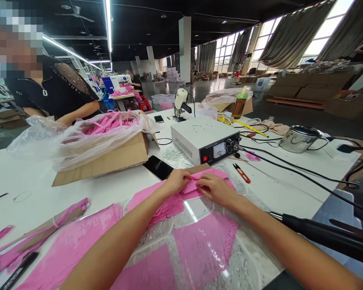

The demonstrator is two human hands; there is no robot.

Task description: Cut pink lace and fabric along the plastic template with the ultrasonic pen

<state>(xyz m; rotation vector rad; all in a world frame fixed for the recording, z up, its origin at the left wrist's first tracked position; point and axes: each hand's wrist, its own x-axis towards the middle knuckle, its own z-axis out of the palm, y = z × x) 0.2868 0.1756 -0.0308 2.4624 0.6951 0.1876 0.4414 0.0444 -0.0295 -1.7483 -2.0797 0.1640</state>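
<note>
Both hands are at a folded strip of pink fabric [210, 176] lying near the middle of the table. My left hand [178, 181] pinches its left part between thumb and fingertips. Just to the right, my right hand [213, 186] has its fingers bent and pressed onto the same strip. Below my left hand lies a stack of pink lace-edged fabric pieces [169, 209]. Nearer to me, a flat pink piece with a scalloped edge [204, 245] rests on a clear sheet. A dark phone [158, 167] lies just beyond my left hand.
Behind my hands stands a white control box [204, 135] with cables running right. Orange thread snips [242, 173] lie beside it. A cardboard box [109, 157] of pink straps stands left, near a person in black [57, 88]. A glass mug [301, 139] and a black-handled tool [320, 233] are on the right.
</note>
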